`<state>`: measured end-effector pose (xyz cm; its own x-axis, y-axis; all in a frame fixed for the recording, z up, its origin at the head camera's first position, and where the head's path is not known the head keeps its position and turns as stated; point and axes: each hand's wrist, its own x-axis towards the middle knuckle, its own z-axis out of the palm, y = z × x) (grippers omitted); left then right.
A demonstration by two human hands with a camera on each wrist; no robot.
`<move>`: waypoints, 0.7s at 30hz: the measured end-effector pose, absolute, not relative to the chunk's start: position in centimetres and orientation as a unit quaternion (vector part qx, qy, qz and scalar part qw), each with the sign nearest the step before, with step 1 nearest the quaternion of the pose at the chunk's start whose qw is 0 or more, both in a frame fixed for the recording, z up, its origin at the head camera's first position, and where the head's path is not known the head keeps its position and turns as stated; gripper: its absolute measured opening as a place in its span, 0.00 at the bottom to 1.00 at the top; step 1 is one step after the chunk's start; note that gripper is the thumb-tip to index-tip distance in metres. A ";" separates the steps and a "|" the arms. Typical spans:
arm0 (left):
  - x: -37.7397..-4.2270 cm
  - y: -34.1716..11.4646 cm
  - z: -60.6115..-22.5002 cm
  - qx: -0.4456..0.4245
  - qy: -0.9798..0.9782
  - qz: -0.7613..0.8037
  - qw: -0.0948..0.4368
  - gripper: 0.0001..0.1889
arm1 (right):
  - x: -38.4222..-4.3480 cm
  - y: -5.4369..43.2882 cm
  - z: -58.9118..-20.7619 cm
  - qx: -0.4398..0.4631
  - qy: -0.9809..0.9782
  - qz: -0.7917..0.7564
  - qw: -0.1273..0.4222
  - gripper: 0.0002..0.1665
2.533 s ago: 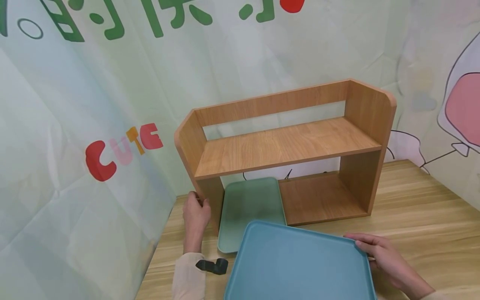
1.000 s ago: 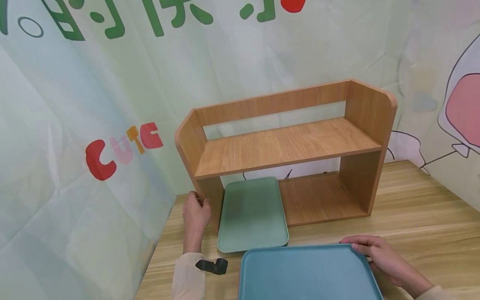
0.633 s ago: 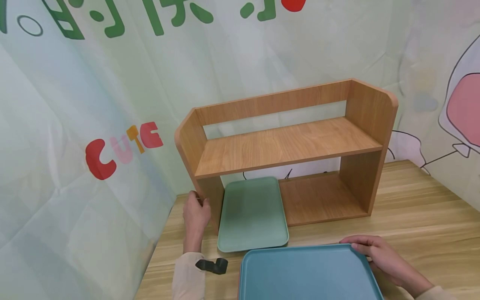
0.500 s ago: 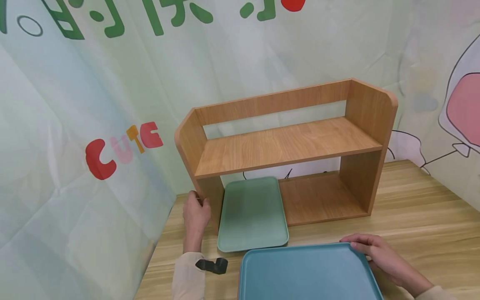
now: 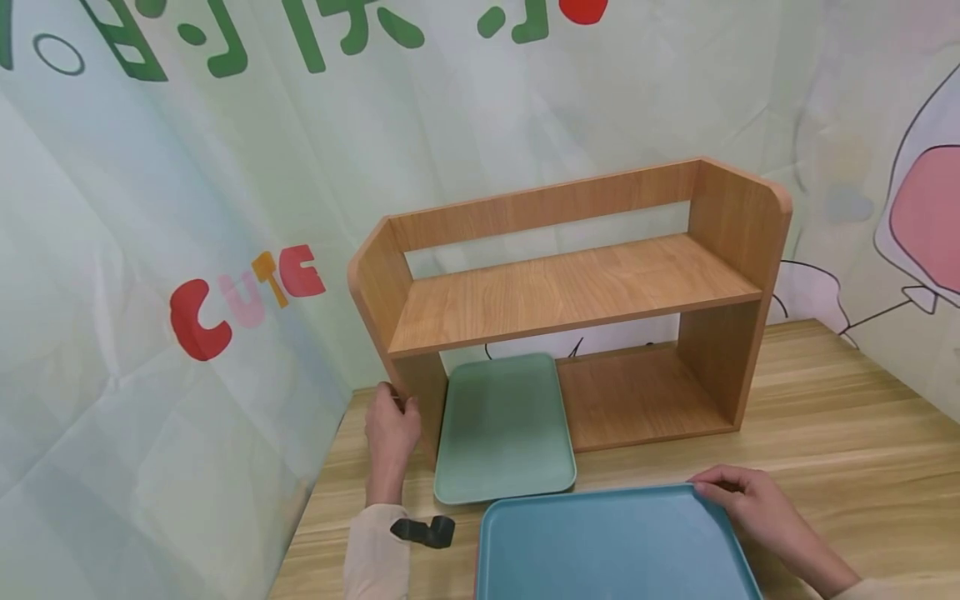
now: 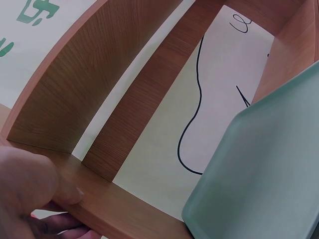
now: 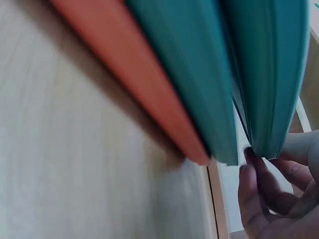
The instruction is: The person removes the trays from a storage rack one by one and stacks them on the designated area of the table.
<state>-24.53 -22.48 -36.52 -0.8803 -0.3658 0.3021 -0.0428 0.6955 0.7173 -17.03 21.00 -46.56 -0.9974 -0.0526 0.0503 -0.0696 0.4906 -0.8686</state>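
Observation:
My left hand grips the front edge of the left side panel of a wooden desk shelf; in the left wrist view the thumb lies on the panel's inner face. A green tray lies in the shelf's lower left, its front end sticking out. With my right hand I pinch the far right corner of a blue tray in front of the shelf. The right wrist view shows this upper tray slightly apart from another blue-green tray, with an orange tray lowest.
Bare board shows in the lower right of the shelf. A wooden table carries everything. Printed cloth hangs behind and to the left, close to the shelf. A black strap mount sits on my left wrist.
The blue tray, earlier angled over the green tray's front corner, now lies squarer and nearer me. My right hand has since shifted slightly at its corner. My left hand stays put.

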 end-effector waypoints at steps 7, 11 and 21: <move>-24.6 -22.5 -36.5 0.117 -0.895 -0.374 0.212 0.14 | -17.4 21.3 -47.2 0.058 -0.864 0.500 0.000 0.13; -24.5 -22.5 -36.5 0.117 -0.896 -0.374 0.211 0.14 | -17.6 21.6 -47.6 0.061 -0.855 0.515 -0.018 0.15; -24.5 -22.5 -36.5 0.115 -0.894 -0.375 0.215 0.14 | -17.9 21.7 -48.5 0.098 -0.844 0.526 -0.037 0.16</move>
